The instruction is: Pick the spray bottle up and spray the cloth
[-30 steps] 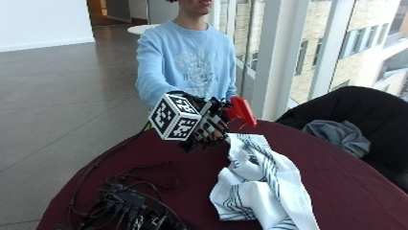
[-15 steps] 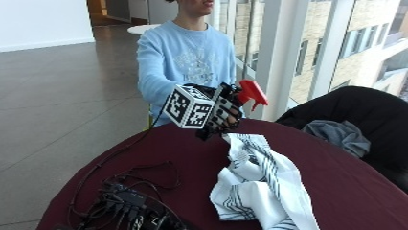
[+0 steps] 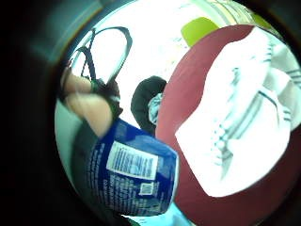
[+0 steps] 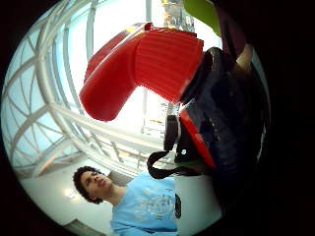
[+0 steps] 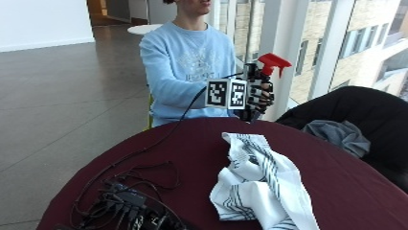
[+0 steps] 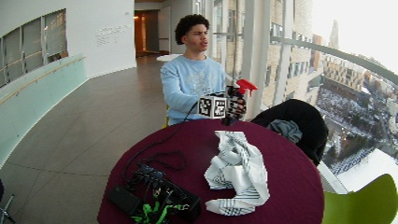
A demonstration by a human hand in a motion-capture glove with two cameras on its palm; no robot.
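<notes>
The gloved right hand grips the spray bottle, fingers curled round its neck, and holds it upright in the air above the far edge of the round maroon surface. The bottle's red trigger head stands above the hand; its blue labelled body shows beside the palm. A white striped cloth lies crumpled on the surface, nearer the camera, apart from the bottle

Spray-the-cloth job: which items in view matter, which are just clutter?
Task things:
- spray bottle, held up by the gloved right hand
- striped cloth, crumpled on the table

Clutter:
- cable bundle on the table
- grey garment on the black chair
</notes>
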